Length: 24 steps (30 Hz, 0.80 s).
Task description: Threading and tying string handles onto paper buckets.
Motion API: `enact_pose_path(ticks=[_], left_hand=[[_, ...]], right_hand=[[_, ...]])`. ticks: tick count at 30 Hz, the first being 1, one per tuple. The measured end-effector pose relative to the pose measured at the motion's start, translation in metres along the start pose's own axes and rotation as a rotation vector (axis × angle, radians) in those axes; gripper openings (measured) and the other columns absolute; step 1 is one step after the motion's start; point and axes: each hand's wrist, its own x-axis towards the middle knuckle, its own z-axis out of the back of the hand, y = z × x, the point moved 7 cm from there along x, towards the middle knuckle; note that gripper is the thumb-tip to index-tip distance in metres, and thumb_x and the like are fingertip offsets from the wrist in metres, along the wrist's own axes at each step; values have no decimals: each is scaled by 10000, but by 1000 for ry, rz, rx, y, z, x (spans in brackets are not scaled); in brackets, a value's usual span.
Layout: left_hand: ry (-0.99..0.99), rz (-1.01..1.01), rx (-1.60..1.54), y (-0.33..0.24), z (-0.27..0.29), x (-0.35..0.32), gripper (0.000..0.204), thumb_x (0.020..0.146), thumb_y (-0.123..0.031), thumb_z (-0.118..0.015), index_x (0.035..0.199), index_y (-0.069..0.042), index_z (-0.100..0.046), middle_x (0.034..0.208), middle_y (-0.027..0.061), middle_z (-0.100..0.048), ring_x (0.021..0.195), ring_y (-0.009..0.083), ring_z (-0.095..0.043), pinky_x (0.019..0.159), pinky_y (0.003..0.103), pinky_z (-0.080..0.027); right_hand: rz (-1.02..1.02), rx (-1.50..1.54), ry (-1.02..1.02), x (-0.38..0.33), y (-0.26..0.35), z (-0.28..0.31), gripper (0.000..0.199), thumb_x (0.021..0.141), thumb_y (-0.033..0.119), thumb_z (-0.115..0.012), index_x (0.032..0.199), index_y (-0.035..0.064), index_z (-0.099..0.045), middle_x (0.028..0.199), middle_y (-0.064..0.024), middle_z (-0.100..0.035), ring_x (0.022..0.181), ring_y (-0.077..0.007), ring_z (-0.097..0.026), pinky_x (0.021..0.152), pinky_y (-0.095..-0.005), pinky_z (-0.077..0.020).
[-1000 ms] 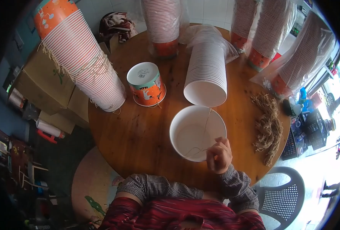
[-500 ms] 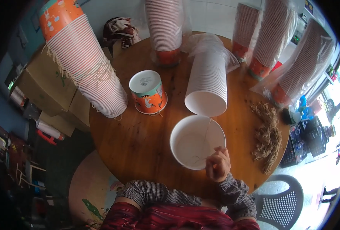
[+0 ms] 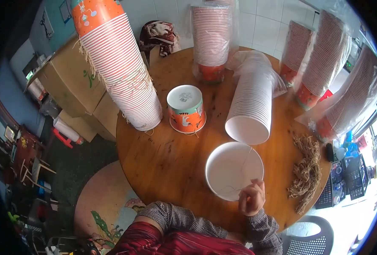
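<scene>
A white paper bucket [image 3: 229, 170] stands near the front of the table with its open mouth facing me. My right hand [image 3: 252, 198] is at its near right rim, fingers curled closed. A thin string [image 3: 244, 160] runs from the far rim down inside the bucket, with loose loops next to my fingers; it seems pinched there, though the fingertips partly hide it. My left forearm lies across my lap at the table edge. Of my left hand [image 3: 236, 236] only a bit of skin shows beside the right sleeve; its fingers are hidden.
An upside-down orange bucket [image 3: 186, 121] and a tall leaning bucket stack [image 3: 120, 63] with strings stand left. A white bucket stack [image 3: 252, 97] lies behind. Plastic-wrapped stacks [image 3: 212, 38] line the back. A string bundle [image 3: 305, 172] lies right, near a grey chair [image 3: 311, 238].
My view has tilted, so the table and everything on it sit lower and further right in the picture. My right hand stays at the bucket's rim in nearly the same pose.
</scene>
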Motion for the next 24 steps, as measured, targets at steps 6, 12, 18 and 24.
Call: enact_pose_path(ticks=[6, 12, 18, 24], left_hand=[[-138, 24, -551, -12, -6, 3, 191, 888, -179, -575, 879, 6, -621, 729, 116, -570, 678, 221, -503, 655, 362, -418], [-97, -312, 23, -31, 8, -6, 148, 894, -145, -529, 874, -13, -593, 787, 111, -573, 721, 236, -546, 660, 356, -434], [-66, -316, 160, -60, 26, -19, 151, 885, -148, -528, 882, -13, -595, 790, 108, -574, 726, 237, -551, 692, 360, -438], [-29, -347, 289, -85, 42, -22, 155, 876, -151, -528, 889, -14, -598, 793, 105, -574, 731, 237, -556, 724, 364, -442]], right_hand=[[-11, 28, 9, 1, 2, -1, 231, 672, -66, -626, 861, 47, -556, 633, -49, -562, 577, -225, -547, 750, -427, -473], [8, 15, 3, 0, 1, 5, 220, 682, -58, -639, 857, 48, -558, 641, -41, -570, 564, -219, -548, 750, -424, -474], [6, 23, 0, 0, 0, 2, 224, 673, -67, -635, 851, 49, -563, 637, -38, -564, 564, -212, -547, 747, -421, -477], [25, 21, 9, 4, 3, 0, 227, 660, -78, -634, 841, 39, -562, 624, -33, -550, 552, -210, -529, 741, -416, -479]])
